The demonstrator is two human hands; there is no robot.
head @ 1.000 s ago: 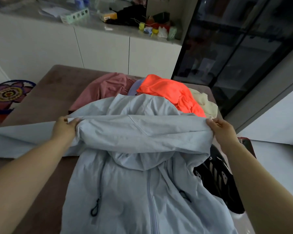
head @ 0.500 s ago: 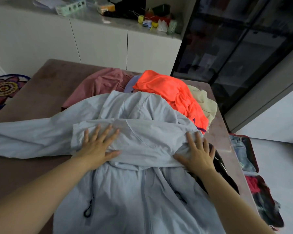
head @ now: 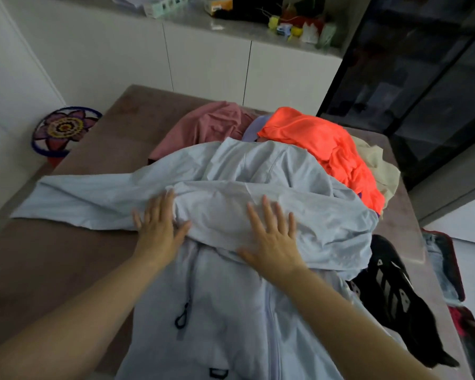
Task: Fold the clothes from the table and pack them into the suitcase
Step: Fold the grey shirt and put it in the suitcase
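Head view — 2 flat hands, left hand (head: 159, 229) and right hand (head: 272, 237), press jacket (head: 231, 311).

Jacket (head: 231, 187): plain pale blue, dark zip pull (head: 181, 319). Pink garment (head: 203, 127): dusty, plain. Orange garment (head: 327, 144): neon. Cream garment (head: 379, 165): plain. Black garment (head: 395, 292): pale grey stripes. Tabletop (head: 66, 256): brown. Suitcase (head: 454, 266): red rim. Round disc (head: 63, 130): blue rim, purple-and-red flower pattern, yellow centre.

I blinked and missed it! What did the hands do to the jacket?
Both hands let go of the folded-over top of the light blue jacket. The left hand and right hand now press flat on it. The orange garment and pink garment behind stayed put.
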